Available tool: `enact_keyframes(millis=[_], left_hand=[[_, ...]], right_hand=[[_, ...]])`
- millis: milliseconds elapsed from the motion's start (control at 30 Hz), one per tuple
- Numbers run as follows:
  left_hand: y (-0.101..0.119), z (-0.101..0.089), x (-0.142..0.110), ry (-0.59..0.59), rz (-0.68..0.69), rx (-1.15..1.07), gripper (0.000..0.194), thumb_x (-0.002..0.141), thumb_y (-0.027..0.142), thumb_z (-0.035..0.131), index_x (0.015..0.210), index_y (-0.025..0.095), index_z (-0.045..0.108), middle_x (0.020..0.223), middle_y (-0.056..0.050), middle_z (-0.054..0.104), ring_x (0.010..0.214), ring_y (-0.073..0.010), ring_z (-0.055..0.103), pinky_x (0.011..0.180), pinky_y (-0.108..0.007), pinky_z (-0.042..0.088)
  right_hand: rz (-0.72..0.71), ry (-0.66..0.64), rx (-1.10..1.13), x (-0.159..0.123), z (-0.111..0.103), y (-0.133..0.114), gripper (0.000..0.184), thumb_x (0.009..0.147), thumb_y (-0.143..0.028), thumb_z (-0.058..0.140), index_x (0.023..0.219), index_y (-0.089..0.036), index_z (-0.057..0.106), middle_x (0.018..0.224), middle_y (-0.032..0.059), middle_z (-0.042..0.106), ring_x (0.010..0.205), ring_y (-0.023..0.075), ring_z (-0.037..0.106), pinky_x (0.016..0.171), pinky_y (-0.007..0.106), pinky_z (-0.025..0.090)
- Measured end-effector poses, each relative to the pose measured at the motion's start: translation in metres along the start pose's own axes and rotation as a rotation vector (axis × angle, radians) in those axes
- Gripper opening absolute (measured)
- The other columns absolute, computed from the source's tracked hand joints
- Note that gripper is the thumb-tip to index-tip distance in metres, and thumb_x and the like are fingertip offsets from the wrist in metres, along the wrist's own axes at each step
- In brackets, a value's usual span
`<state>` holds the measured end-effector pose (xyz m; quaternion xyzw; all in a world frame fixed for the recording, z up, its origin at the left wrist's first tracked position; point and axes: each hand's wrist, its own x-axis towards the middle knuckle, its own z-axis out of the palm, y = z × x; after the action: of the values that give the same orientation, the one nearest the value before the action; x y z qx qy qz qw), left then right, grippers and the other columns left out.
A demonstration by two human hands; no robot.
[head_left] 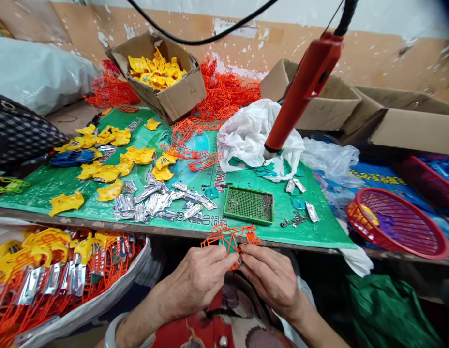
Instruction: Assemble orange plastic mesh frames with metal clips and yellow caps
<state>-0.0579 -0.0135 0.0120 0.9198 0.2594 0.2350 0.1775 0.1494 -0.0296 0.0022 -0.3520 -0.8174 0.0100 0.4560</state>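
Observation:
Close to my body, at the table's front edge, an orange plastic lattice frame [251, 235] is held between both hands. A teal piece [229, 241] sits within it. My left hand [199, 275] pinches the frame's left part with thumb and fingers. On the other side my right hand [271, 278] has its fingertips closed on the frame's right part; those fingertips partly hide what is under them. Just beyond the hands lies a green tray [230, 205] of small screws. Left of it are many silver metallic pieces [155, 203] in a loose heap.
A red electric screwdriver [300, 96] hangs over the table's right half. Yellow plastic parts [108, 173] lie left. Behind stand a cardboard box [181, 99] of yellow parts and orange frames [228, 92]. A red basket [424, 237] is at right; a filled white sack [112, 302] stands left.

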Motion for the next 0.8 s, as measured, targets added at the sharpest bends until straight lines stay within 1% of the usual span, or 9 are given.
enact_keyframes(millis=[133,300,400,500,600,700,733,800], left_hand=[[0.001,-0.001,0.001,-0.004,-0.008,0.015,0.029,0.087,0.003,0.04,0.107,0.013,0.058,0.079,-0.004,0.061,0.072,-0.0174,0.057,0.06,-0.028,0.047],[0.002,-0.006,0.006,-0.038,0.01,0.05,0.024,0.086,0.002,0.041,0.093,0.016,0.06,0.073,-0.002,0.058,0.065,-0.0155,0.054,0.057,-0.026,0.042],[0.003,-0.007,0.006,-0.034,0.025,0.034,0.022,0.087,0.004,0.042,0.092,0.015,0.061,0.07,-0.001,0.057,0.062,-0.0151,0.052,0.053,-0.026,0.039],[0.005,-0.01,0.004,-0.026,0.008,-0.017,0.022,0.089,0.006,0.042,0.092,0.014,0.063,0.069,-0.001,0.057,0.061,-0.0147,0.052,0.053,-0.027,0.037],[0.005,-0.016,0.004,-0.038,-0.045,-0.131,0.023,0.088,0.007,0.042,0.083,0.014,0.063,0.067,-0.001,0.056,0.06,-0.0142,0.052,0.053,-0.027,0.035],[0.003,-0.02,0.005,-0.044,-0.132,-0.347,0.025,0.087,0.008,0.044,0.078,0.015,0.065,0.068,-0.001,0.056,0.063,-0.0135,0.052,0.056,-0.026,0.036],[0.002,-0.02,0.006,-0.031,-0.187,-0.444,0.024,0.086,0.009,0.046,0.078,0.015,0.067,0.068,-0.001,0.056,0.065,-0.0133,0.052,0.058,-0.025,0.037],[0.001,-0.016,0.007,0.038,-0.355,-0.682,0.02,0.082,0.01,0.052,0.078,0.016,0.07,0.071,-0.001,0.055,0.069,-0.013,0.052,0.062,-0.023,0.04]], right_hand=[[-0.015,-0.018,0.018,0.0,0.0,-0.001,0.009,0.085,-0.01,0.062,0.093,-0.011,0.065,0.084,0.0128,0.075,0.075,0.0169,0.073,0.069,0.026,0.06],[-0.019,-0.054,0.052,0.0,0.0,-0.003,0.01,0.088,-0.009,0.056,0.091,-0.012,0.065,0.08,0.0104,0.074,0.073,0.015,0.072,0.067,0.024,0.059],[0.0,-0.084,0.082,0.001,-0.001,-0.004,0.01,0.089,-0.01,0.055,0.087,-0.013,0.064,0.079,0.0091,0.074,0.071,0.0139,0.071,0.065,0.022,0.057],[0.054,-0.13,0.138,0.004,-0.003,-0.007,0.01,0.091,-0.012,0.054,0.086,-0.015,0.063,0.078,0.0071,0.072,0.07,0.0124,0.07,0.062,0.021,0.053],[0.11,-0.164,0.228,0.008,-0.005,-0.01,0.009,0.092,-0.012,0.052,0.089,-0.015,0.06,0.076,0.0056,0.07,0.068,0.0121,0.068,0.059,0.02,0.05],[0.138,-0.163,0.292,0.016,-0.004,-0.012,0.006,0.092,-0.013,0.053,0.088,-0.016,0.058,0.07,0.0035,0.067,0.062,0.0118,0.064,0.056,0.021,0.048],[0.146,-0.154,0.302,0.019,-0.003,-0.011,0.005,0.091,-0.014,0.054,0.089,-0.016,0.058,0.07,0.0029,0.066,0.061,0.0116,0.063,0.056,0.021,0.048],[0.158,-0.11,0.302,0.026,0.0,-0.007,0.003,0.091,-0.015,0.057,0.092,-0.017,0.059,0.072,0.0026,0.066,0.065,0.012,0.063,0.059,0.022,0.049]])
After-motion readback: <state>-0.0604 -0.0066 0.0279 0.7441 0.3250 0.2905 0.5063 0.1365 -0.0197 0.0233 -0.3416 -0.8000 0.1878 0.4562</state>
